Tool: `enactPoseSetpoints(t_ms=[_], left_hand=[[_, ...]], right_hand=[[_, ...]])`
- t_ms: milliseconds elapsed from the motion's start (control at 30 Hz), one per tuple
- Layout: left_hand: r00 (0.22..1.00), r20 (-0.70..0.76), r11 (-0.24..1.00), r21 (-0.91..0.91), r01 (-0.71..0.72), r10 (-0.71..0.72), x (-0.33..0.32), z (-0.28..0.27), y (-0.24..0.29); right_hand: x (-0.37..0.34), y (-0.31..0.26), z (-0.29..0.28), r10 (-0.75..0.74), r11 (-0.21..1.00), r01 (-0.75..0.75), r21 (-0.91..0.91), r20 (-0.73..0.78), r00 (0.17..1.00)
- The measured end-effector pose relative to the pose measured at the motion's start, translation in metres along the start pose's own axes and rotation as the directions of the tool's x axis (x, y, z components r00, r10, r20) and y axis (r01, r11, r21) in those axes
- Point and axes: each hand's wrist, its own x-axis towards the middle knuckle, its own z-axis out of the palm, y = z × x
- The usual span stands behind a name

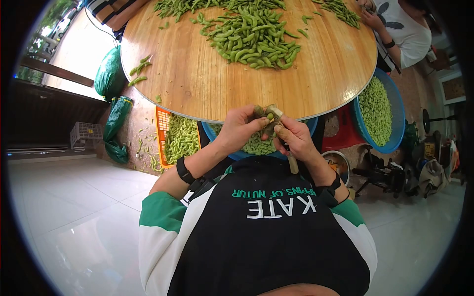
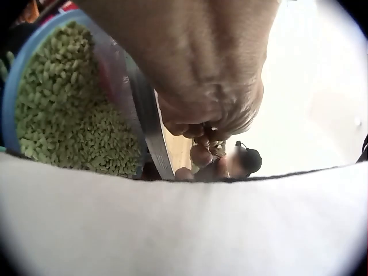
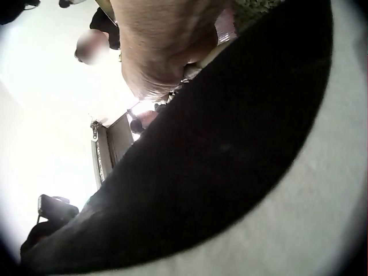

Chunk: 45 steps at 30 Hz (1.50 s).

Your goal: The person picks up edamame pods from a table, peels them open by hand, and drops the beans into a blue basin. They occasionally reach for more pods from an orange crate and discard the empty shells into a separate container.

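Both hands meet just past the near edge of a round wooden table in the head view. The left hand point(image 1: 237, 129), on the left, has its fingers curled and pinches a small green pod point(image 1: 270, 116). Facing it, the right hand point(image 1: 298, 140) is curled round a slim pale object point(image 1: 293, 164) that sticks out below; what it is, I cannot tell. Below the hands, a blue basin holds green beans point(image 1: 259, 146). The left wrist view shows the left hand point(image 2: 201, 75) from behind, fingertips partly hidden. In the right wrist view, dark cloth hides the right hand's point(image 3: 164, 49) fingers.
Green pods point(image 1: 252, 42) are heaped on the wooden table point(image 1: 168, 64). An orange crate point(image 1: 160, 133) of pods stands at left, near green sacks point(image 1: 109, 74). At right is a blue basin point(image 1: 400, 113) of beans. Other people sit at the table's far left and right.
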Motion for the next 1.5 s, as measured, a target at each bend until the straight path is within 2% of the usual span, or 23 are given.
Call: enactPoseSetpoints(t_ms=[267,367,467,533,567,600,633,667,700,733,800,833,900,1033,1067,1100,1167,1200,1267,1300,1367,1433,1500], left_hand=[[0.998,0.02,0.996,-0.061,-0.065,0.067,-0.001,0.002,0.0],[0.999,0.041,0.993,-0.12,-0.011,0.016,0.001,-0.003,0.003],[0.986,0.144,0.961,-0.247,0.121,-0.087,0.006,-0.014,-0.004],[0.955,0.242,0.879,-0.401,0.259,-0.171,0.007,-0.019,-0.007],[0.955,0.241,0.878,-0.401,0.26,-0.172,0.008,-0.019,-0.009],[0.95,0.196,0.865,-0.398,0.305,-0.244,0.008,-0.018,-0.01],[0.937,0.15,0.849,-0.397,0.348,-0.314,0.008,-0.016,-0.011],[0.937,0.149,0.848,-0.399,0.348,-0.315,0.008,-0.013,-0.011],[0.965,0.047,0.952,-0.158,0.261,-0.256,0.006,-0.006,-0.006],[0.985,-0.036,0.98,0.102,0.173,-0.17,0.005,-0.002,-0.003],[0.985,-0.029,0.982,0.07,0.174,-0.172,0.005,-0.003,0.0],[0.984,-0.023,0.983,0.039,0.177,-0.176,0.004,-0.005,0.001],[0.984,-0.025,0.98,0.088,0.179,-0.178,-0.001,-0.007,0.003],[0.994,0.007,0.961,0.257,0.104,-0.11,-0.022,-0.018,0.018],[0.995,0.087,0.813,0.582,-0.012,-0.047,-0.03,-0.028,0.036],[0.983,0.182,0.553,0.821,-0.142,-0.018,-0.04,-0.039,0.056],[0.993,0.044,0.135,0.991,-0.028,-0.112,-0.056,-0.064,0.059],[0.993,0.045,0.128,0.991,-0.03,-0.111,-0.054,-0.065,0.065],[0.999,0.011,0.012,1.0,-0.011,-0.039,-0.049,-0.067,0.081],[0.992,0.084,0.156,0.983,-0.099,0.098,-0.036,-0.067,0.081],[0.948,0.095,0.27,0.946,-0.181,0.305,0.002,-0.063,0.072],[0.872,0.082,0.263,0.936,-0.233,0.482,0.049,-0.065,0.056],[0.83,-0.011,0.229,0.963,-0.14,0.557,0.094,-0.076,0.037]], right_hand=[[0.0,0.002,0.002,-0.08,0.995,0.078,-0.066,-0.024,0.997],[0.0,0.006,0.001,-0.103,0.992,0.101,-0.074,-0.023,0.994],[0.0,0.008,-0.004,-0.107,0.992,0.107,-0.068,0.009,0.994],[0.004,0.014,-0.008,-0.102,0.993,0.104,-0.062,0.03,0.994],[0.01,0.02,-0.012,-0.355,0.839,0.351,-0.415,0.07,0.932],[0.014,0.022,-0.011,-0.551,0.512,0.515,-0.688,0.198,0.811],[0.012,0.023,-0.008,-0.549,0.513,0.514,-0.687,0.197,0.812],[0.009,0.023,-0.003,-0.513,0.624,0.444,-0.643,0.091,0.853],[0.007,0.022,0.001,-0.462,0.724,0.369,-0.583,-0.012,0.887],[0.006,0.022,0.002,-0.461,0.724,0.369,-0.583,-0.009,0.888],[0.007,0.021,0.002,-0.3,0.871,0.191,-0.453,-0.182,0.936],[0.006,0.019,0.002,-0.301,0.871,0.192,-0.453,-0.182,0.936],[0.006,0.014,0.001,-0.109,0.982,0.083,-0.17,-0.149,0.983],[0.004,0.015,0.0,-0.042,0.964,0.021,-0.265,-0.076,0.996],[0.002,0.017,0.001,-0.064,0.941,0.047,-0.335,-0.04,0.997],[0.002,0.012,-0.001,-0.13,0.838,0.146,-0.526,0.067,0.989],[0.002,0.015,0.002,-0.304,0.7,0.321,-0.638,0.141,0.942],[0.003,0.017,0.004,-0.376,0.641,0.377,-0.669,0.155,0.914],[0.006,0.016,0.005,-0.383,0.595,0.391,-0.702,0.18,0.906],[0.008,0.015,0.005,-0.384,0.546,0.399,-0.737,0.203,0.901],[0.01,0.016,0.004,-0.347,0.593,0.369,-0.716,0.187,0.919],[0.008,0.013,0.005,-0.302,0.634,0.332,-0.698,0.172,0.938],[0.005,0.004,0.011,-0.1,0.937,0.082,-0.34,-0.037,0.994]])
